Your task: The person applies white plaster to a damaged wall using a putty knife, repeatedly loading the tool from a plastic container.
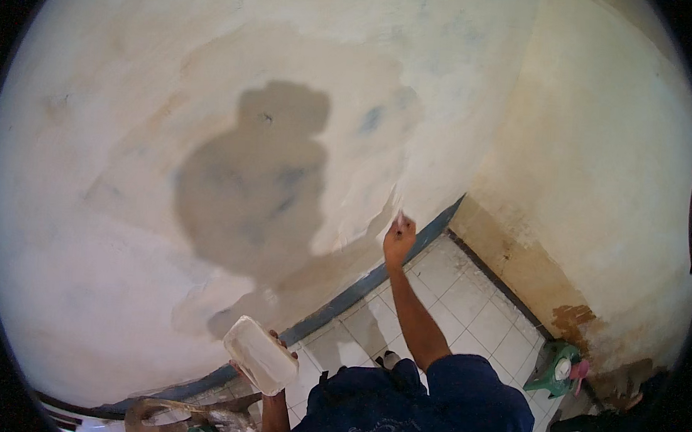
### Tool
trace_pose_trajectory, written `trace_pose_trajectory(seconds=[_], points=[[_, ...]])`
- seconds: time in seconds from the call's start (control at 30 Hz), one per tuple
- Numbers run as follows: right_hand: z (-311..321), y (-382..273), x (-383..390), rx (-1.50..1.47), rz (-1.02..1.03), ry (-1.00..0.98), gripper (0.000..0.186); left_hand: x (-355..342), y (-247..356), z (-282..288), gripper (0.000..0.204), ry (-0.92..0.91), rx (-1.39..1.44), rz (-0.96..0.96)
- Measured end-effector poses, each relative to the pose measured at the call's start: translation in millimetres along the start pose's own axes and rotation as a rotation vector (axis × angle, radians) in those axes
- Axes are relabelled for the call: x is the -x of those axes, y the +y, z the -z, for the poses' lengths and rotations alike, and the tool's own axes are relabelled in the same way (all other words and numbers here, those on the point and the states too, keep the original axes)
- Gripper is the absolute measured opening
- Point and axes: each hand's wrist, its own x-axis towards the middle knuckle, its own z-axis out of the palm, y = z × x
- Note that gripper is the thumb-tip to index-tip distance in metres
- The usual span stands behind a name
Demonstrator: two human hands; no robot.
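Note:
My left hand (280,344) is wrapped round a shallow, off-white rectangular tray (293,373) from beneath, its fingers showing along the sides. Pale, smooth paste (259,351) lies inside the tray. My right hand (399,241) is closed at the wall, low down near the corner, round a small pale tool (399,218); too little of it shows to name its kind. The tool's tip meets the wall (349,139), where a fresh whitish smear (391,201) runs upward. Blotchy cream and beige patches with bluish spots cover this wall, and my shadow falls across it.
A blue-grey skirting strip (342,301) edges the white tiled floor (435,305). The right-hand wall (594,188) has a peeling brown patch (573,318). A green plastic stool (544,375) with a pink item (579,370) stands lower right. Brown furniture with clear plastic (229,423) is lower left.

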Motion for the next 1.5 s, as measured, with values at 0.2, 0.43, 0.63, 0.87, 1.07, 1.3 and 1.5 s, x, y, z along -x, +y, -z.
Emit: trace_pose_trajectory(seconds=[0.2,0.43,0.63,0.87,1.07,1.3,1.5], points=[[-31,-36,56,-0.215,0.05,-0.124,0.02,-4,1,-6,0.099,0.013,-0.009,0.017],[5,-106,46,-0.183,-0.033,-0.173,0.028,-3,1,-16,0.101,-0.011,-0.035,0.024],[-36,-144,44,-1.221,-0.614,-0.098,0.031,-5,-7,-11,0.099,-0.009,-0.094,-0.002],[22,-104,23,-0.15,-0.063,-0.136,0.01,0,-4,-14,0.099,0.02,-0.126,-0.051],[-19,-84,-35,-0.168,-0.114,-0.101,0.006,-1,-3,1,0.099,0.033,-0.029,-0.004],[19,-179,58,-0.259,0.108,-0.339,0.026,-2,5,-11,0.101,0.044,0.004,0.022],[-6,-138,-34,-0.292,-0.037,-0.039,0.029,0,1,5,0.102,0.046,-0.032,-0.018]])
